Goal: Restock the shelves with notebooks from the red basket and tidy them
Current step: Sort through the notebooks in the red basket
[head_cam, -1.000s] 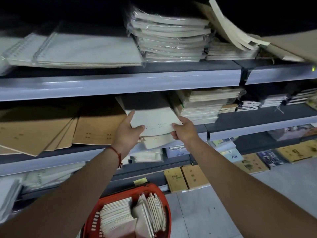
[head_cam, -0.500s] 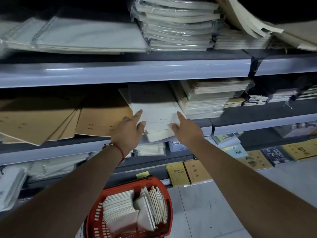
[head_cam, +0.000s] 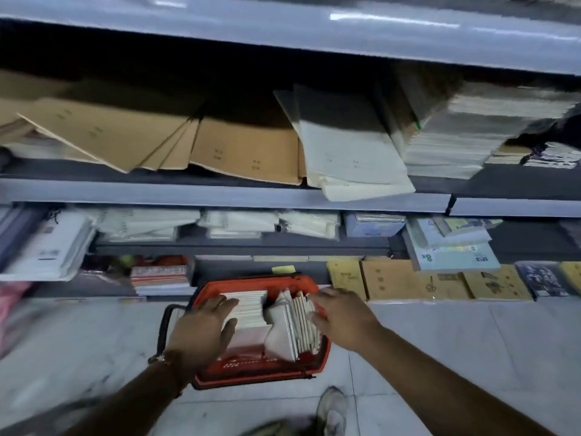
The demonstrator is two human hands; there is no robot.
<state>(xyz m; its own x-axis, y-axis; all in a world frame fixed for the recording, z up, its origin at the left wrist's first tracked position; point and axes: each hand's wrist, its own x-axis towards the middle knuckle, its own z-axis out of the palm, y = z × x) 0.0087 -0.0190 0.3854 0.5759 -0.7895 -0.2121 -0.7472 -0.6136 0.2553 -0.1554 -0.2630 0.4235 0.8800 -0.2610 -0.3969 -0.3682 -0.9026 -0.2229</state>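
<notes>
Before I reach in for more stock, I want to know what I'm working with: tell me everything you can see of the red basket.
The red basket sits on the pale tiled floor in front of the bottom shelf. It looks like plastic, with slotted walls and a dark handle folded down at its left. White notebooks fill it, some stacked flat, others standing on edge. The left hand and right hand reach over it with fingers spread; actual contact is blurred.
</notes>
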